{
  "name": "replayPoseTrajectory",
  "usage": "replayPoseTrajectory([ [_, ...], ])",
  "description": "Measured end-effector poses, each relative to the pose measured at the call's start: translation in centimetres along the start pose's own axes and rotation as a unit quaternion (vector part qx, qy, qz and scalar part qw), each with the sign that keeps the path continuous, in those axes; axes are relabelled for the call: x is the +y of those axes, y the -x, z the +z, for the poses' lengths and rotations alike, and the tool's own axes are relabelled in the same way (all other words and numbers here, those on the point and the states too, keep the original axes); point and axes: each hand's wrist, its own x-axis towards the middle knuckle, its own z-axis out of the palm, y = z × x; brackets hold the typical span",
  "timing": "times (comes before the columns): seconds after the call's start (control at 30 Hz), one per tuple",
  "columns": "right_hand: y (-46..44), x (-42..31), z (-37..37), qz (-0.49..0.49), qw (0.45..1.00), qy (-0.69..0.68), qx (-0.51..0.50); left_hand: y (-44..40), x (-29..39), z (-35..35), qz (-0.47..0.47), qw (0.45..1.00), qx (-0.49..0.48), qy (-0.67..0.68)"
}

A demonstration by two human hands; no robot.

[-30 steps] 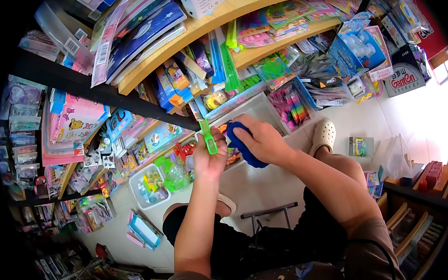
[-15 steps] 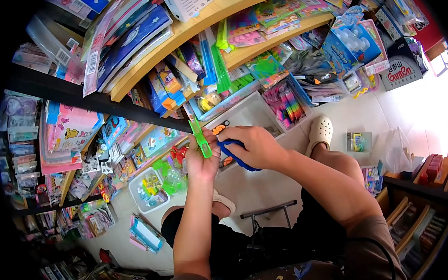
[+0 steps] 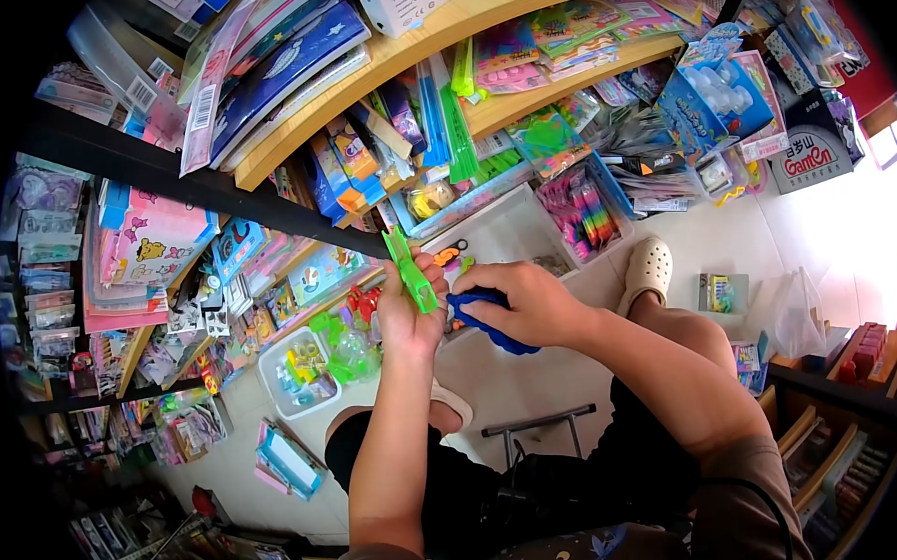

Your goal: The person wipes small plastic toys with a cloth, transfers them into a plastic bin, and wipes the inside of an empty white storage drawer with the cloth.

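My left hand (image 3: 410,317) is palm up, its fingers curled round a long bright green plastic piece (image 3: 410,272) whose exact kind I cannot make out. Bunched in my right hand (image 3: 535,301) is a dark blue cloth (image 3: 492,323), close beside the left fingers and the lower end of the green piece. Behind both hands stands a whitish plastic bin (image 3: 506,217). A small orange and black item (image 3: 451,254) shows at its near left, partly screened by my hands.
Wooden shelves (image 3: 409,52) packed with stationery and toys curve across the top. A white tub (image 3: 294,407) of small toys and green pieces (image 3: 350,354) lie at left. A tub of rainbow-coloured items (image 3: 581,209) adjoins the bin. A folding stool (image 3: 540,421) stands between my legs.
The green piece has turned in my left hand, and its side now faces up. The blue cloth has drawn slightly down and right. The view has shifted a little.
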Motion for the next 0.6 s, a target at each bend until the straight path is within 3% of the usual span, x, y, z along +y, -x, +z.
replayPoseTrajectory([
  [0.27, -0.4, -0.2, 0.1, -0.002, 1.0, 0.024, -0.018, -0.1, 0.1, -0.6, 0.001, 1.0, 0.004, 0.002],
  [0.4, -0.8, 0.1, 0.6, 0.026, 0.999, 0.03, 0.035, 0.3, -0.1, -0.9, 0.036, 0.998, 0.045, -0.002],
  [0.47, -1.0, 0.3, 0.9, 0.035, 0.996, 0.022, 0.082, -0.3, 0.2, -2.7, 0.027, 0.999, 0.02, 0.005],
  [0.6, -1.2, 0.6, 1.4, -0.006, 0.988, 0.077, 0.135, -0.2, 0.3, -3.0, 0.037, 0.999, 0.038, -0.004],
])
